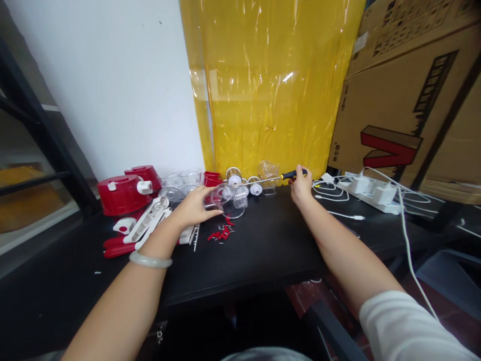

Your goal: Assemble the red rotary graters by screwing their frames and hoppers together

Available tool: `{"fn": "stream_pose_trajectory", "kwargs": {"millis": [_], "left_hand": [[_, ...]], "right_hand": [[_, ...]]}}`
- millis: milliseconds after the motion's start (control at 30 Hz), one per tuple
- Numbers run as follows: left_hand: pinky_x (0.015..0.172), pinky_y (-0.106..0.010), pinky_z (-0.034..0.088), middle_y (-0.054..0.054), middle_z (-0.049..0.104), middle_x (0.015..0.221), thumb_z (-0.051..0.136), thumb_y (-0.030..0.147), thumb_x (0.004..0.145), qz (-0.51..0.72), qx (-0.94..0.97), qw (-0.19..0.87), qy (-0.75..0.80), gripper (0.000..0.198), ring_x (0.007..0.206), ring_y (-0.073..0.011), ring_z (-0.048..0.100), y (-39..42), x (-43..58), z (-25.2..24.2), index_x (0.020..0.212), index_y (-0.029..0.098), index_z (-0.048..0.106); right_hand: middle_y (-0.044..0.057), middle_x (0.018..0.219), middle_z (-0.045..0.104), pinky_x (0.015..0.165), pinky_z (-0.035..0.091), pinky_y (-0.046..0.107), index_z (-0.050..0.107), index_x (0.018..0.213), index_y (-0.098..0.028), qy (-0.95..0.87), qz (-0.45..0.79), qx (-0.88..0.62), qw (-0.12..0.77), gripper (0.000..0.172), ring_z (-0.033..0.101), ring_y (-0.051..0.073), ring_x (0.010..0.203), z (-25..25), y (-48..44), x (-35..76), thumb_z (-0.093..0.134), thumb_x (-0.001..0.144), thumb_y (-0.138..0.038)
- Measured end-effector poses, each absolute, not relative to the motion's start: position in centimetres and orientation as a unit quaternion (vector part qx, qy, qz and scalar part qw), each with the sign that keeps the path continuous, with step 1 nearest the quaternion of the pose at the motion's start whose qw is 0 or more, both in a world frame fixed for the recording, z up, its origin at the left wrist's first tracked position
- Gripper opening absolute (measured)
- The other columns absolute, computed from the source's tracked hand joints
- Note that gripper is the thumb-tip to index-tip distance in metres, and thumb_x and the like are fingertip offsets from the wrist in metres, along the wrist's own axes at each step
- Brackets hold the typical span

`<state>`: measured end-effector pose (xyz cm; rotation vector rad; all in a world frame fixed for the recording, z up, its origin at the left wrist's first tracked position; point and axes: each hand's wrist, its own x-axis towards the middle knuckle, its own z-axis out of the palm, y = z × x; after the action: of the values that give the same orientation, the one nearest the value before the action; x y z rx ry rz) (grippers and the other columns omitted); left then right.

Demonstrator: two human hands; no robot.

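My left hand (196,205) is closed round a clear plastic part (233,203) with round cups, held over the black table. In my right hand (301,185) is a screwdriver (288,175) with a black and yellow handle, its fingers wrapped on the handle. The long metal shaft points left to the clear part; whether the tip touches it I cannot tell. Behind the part stand white and clear round pieces (256,187). Small red pieces (224,233) and screws lie in front of it on the table.
Red housings (122,194), white and red handles (146,220) and clear cups (179,184) lie at the left. A white power strip (376,195) with cables is at the right, near a large cardboard box (398,100). Yellow plastic sheeting (266,85) stands behind.
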<state>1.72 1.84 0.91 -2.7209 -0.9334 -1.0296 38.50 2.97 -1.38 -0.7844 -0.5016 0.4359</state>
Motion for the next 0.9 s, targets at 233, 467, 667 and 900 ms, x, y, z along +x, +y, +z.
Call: {"fn": "stream_pose_trajectory", "kwargs": {"millis": [233,467,667,900], "left_hand": [[0.101,-0.053,0.051,-0.016,0.069,0.125,0.080,0.055,0.072,-0.298,-0.894,0.019,-0.335,0.071,0.115,-0.0345,0.066,1.4,2.0,1.0,0.130,0.019,0.063],[0.100,-0.053,0.051,-0.017,0.070,0.125,0.077,0.056,0.074,-0.263,-0.894,0.019,-0.362,0.071,0.114,-0.0357,0.067,1.1,2.1,1.3,0.131,0.016,0.063],[0.099,-0.053,0.051,-0.017,0.071,0.125,0.076,0.057,0.075,-0.273,-0.897,0.013,-0.346,0.072,0.113,-0.0359,0.067,1.3,2.1,1.0,0.133,0.016,0.063],[0.095,-0.050,0.053,-0.013,0.074,0.119,0.075,0.054,0.078,-0.268,-0.906,-0.008,-0.329,0.065,0.104,-0.0322,0.069,1.3,2.0,1.2,0.132,0.019,0.065]], "right_hand": [[-0.011,0.068,0.051,0.050,0.045,0.018,0.041,0.089,-0.025,-0.180,0.240,-0.366,0.881,0.042,0.054,0.007,0.052,-1.5,3.4,37.9,0.073,0.080,-0.050],[-0.010,0.067,0.053,0.055,0.052,0.021,0.043,0.085,-0.024,-0.153,0.275,-0.381,0.869,0.010,0.059,0.009,0.058,-1.8,3.2,37.2,0.050,0.091,-0.024],[-0.009,0.076,0.056,0.048,0.050,0.020,0.042,0.098,-0.027,-0.144,0.282,-0.420,0.850,0.009,0.061,0.009,0.055,-2.1,3.0,36.8,0.048,0.096,-0.033],[-0.007,0.082,0.059,0.050,0.048,0.018,0.046,0.105,-0.025,-0.164,0.243,-0.416,0.861,0.039,0.059,0.008,0.058,-3.1,3.9,36.8,0.074,0.082,-0.037]]}}
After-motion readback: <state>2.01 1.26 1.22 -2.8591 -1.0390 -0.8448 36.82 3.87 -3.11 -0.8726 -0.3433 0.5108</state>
